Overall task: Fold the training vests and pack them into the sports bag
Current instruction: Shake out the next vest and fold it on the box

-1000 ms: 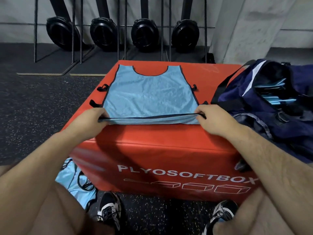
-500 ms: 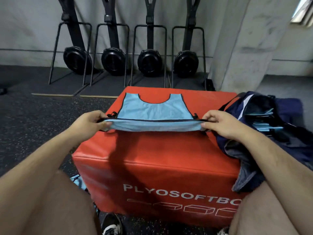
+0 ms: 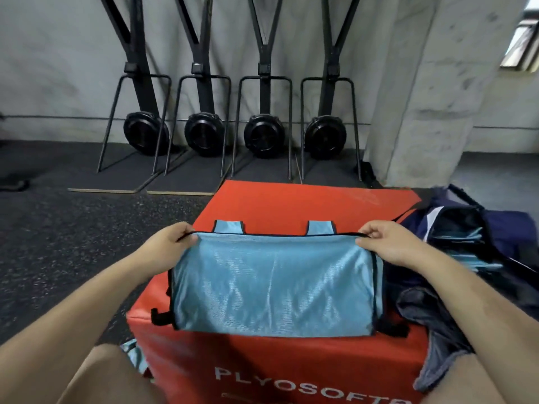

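Observation:
A light blue mesh training vest [image 3: 274,284] with black trim lies folded in half on top of a red soft plyo box [image 3: 306,202]. Its two shoulder straps poke out past the far edge of the fold. My left hand [image 3: 167,242] pinches the hem's far left corner and my right hand [image 3: 388,243] pinches the far right corner. A navy sports bag [image 3: 501,228] lies open to the right of the box, with several folded blue vests [image 3: 460,237] showing inside it.
More blue vest fabric [image 3: 135,355] lies on the floor at the box's lower left, by my knee. Several black exercise machines [image 3: 233,135] stand against the grey wall behind. A concrete pillar [image 3: 423,97] rises at the back right. The floor is dark speckled rubber.
Both hands have carried the vest's near hem away from me and over the top half, so the vest now lies folded in half. The camera has tilted up.

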### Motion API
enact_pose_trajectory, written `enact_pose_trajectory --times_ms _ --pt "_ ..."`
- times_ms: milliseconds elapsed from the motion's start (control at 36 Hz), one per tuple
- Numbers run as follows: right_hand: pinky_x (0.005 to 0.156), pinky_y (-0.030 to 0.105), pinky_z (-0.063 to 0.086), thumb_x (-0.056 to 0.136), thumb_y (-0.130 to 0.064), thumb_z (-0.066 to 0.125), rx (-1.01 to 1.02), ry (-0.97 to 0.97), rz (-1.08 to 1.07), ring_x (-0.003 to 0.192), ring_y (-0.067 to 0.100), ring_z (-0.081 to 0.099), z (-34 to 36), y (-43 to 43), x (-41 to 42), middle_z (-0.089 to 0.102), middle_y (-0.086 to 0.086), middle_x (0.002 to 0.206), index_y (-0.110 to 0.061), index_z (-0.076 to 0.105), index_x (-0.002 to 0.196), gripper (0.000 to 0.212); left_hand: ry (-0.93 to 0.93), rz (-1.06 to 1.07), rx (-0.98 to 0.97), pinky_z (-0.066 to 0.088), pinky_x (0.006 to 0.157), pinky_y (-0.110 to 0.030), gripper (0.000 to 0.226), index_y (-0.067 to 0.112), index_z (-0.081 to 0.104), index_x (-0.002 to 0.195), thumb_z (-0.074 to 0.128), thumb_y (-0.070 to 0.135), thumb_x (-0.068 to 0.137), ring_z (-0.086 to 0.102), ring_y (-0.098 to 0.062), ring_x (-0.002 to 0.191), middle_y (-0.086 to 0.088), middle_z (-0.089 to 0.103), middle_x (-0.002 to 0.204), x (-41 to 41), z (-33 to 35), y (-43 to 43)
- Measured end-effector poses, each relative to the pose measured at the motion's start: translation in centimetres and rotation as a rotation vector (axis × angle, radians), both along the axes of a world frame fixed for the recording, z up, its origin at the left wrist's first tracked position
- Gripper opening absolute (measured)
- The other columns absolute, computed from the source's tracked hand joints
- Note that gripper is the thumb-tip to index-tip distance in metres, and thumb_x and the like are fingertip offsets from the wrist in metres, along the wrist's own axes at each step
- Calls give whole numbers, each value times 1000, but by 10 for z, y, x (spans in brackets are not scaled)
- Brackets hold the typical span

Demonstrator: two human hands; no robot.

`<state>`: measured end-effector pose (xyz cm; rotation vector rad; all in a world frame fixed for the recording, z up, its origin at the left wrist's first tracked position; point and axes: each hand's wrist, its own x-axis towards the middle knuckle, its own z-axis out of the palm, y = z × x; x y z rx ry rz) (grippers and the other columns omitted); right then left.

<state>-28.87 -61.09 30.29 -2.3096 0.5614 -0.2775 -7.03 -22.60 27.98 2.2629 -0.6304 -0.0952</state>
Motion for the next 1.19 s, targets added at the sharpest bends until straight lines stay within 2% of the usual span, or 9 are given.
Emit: enact_pose_trajectory --times_ms 83,361,444,583,694,806,917,1028,1194 --pt "68 27 45 92 -26 68 -103 12 -75 77 16 61 -16 -11 29 67 -1 84 -19 66 89 8 -24 66 45 37 60 -32 16 11 57 90 52 22 100 52 -22 74 -14 62 84 23 -8 -27" --pt "76 40 50 98 -22 53 -186 39 -162 82 22 61 -62 -54 124 64 -1 87 -21 57 87 12 18 140 87 31 51 -30 15 8 49 95 42 19 101 45 -21 59 -8 53 75 115 -47 -96" --pt "69 39 49 100 -22 49 -240 61 -175 77 22 59 -71 -66 154 62 1 85 -20 55 90 12 -12 162 121 31 50 -31 14 10 48 95 40 20 102 47 -20 61 -8 52 77 142 -59 -112" --pt "65 35 48 99 -21 49 -341 105 -235 76 24 59 -92 -81 198 59 5 97 -17 57 93 10 -90 185 196 35 59 -34 18 8 45 83 43 15 100 48 -27 74 -22 56 94 180 -82 -137" --pt "74 39 53 95 -15 52 -398 184 -273 81 29 60 -112 -83 223 46 5 113 -14 57 104 10 -76 222 318 43 87 -43 19 -4 50 106 46 14 99 49 -41 98 -25 42 122 197 -104 -154" --pt "79 35 52 94 -14 52 -450 284 -239 95 28 62 -128 -87 232 50 4 122 -15 58 114 21 -210 307 539 33 100 -48 29 12 51 119 54 10 90 35 -37 120 -13 42 128 198 -117 -164" --pt "90 35 52 92 -8 49 -472 292 -218 114 27 60 -132 -88 236 59 0 131 -26 58 130 43 -317 129 612 24 100 -43 54 28 48 136 45 7 87 29 -26 127 1 50 134 206 -123 -167" --pt "93 38 53 85 0 48 -546 333 -165 115 28 60 -124 -86 239 58 1 132 -21 63 127 49 -361 70 670 24 99 -43 40 27 55 134 42 20 97 33 -26 121 0 54 130 210 -119 -166" --pt "87 41 56 83 5 49 -552 323 -201 102 33 63 -100 -80 229 59 5 120 -16 71 110 40 -350 93 676 29 94 -41 24 14 65 112 46 16 97 36 -31 115 -9 56 120 204 -95 -165"
